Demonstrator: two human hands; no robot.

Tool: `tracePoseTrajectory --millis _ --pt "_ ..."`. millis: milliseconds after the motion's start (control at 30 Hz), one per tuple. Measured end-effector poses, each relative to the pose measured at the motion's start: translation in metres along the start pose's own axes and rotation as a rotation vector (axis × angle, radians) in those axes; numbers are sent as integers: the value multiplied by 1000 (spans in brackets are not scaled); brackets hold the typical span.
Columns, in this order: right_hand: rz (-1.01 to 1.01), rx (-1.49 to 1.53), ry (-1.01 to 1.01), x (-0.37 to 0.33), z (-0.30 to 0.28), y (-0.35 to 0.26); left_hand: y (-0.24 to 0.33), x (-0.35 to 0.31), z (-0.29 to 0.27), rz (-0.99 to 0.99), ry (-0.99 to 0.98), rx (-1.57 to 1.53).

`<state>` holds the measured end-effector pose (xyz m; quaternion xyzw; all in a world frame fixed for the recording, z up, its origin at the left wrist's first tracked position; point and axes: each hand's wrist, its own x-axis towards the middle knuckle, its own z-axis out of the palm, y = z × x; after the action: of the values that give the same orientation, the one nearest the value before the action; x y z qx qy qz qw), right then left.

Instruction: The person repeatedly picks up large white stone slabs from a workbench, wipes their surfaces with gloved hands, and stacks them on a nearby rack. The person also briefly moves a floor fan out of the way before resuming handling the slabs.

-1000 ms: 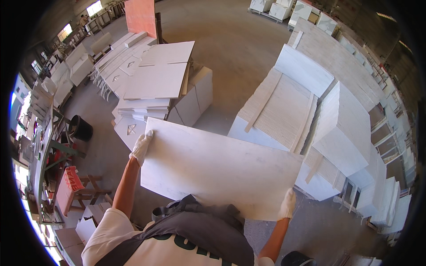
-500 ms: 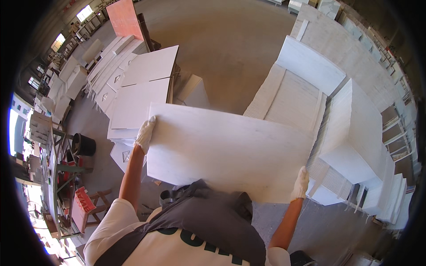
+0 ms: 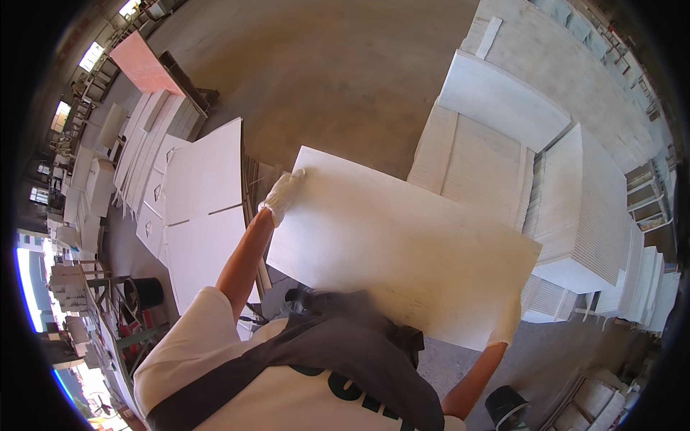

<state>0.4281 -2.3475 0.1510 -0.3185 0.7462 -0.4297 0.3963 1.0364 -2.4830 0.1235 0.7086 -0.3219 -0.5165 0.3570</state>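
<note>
Gripping a white slab (image 3: 402, 237) by its two short ends, the person has it in front of a dark apron (image 3: 345, 330), broad face up. The left hand (image 3: 282, 194), in a pale glove, grasps the left end near the far corner; part of it lies over the edge, and whatever is underneath is hidden. The right hand (image 3: 507, 323) grasps the other end by the near corner, but its glove blurs into the slab's pale surface, so single fingers are hard to make out.

The slab's long axis runs crosswise before the body, slanting from far left to near right. The apron covers the middle of its near long edge. Beyond the far edge, the slab cuts off the lower part of a ribbed stack (image 3: 478, 165) at right. White panels (image 3: 205, 176) lie at left, partly behind the left forearm (image 3: 246, 260). A black bucket (image 3: 507, 406) sits at the lower edge; things along the dark rim are too small and bent to tell.
</note>
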Motion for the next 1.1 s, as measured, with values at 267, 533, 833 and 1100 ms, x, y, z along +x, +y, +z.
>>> tracePoseTrajectory --millis 267,533,833,1100 --pt "201 11 142 0 7 -2 93 57 43 21 -266 136" --pt "92 232 224 -26 9 65 157 50 80 158 -402 353" --pt "87 -185 372 -33 -28 122 188 43 142 251 -417 460" --pt "235 17 460 18 -6 85 212 151 201 123 -530 536"
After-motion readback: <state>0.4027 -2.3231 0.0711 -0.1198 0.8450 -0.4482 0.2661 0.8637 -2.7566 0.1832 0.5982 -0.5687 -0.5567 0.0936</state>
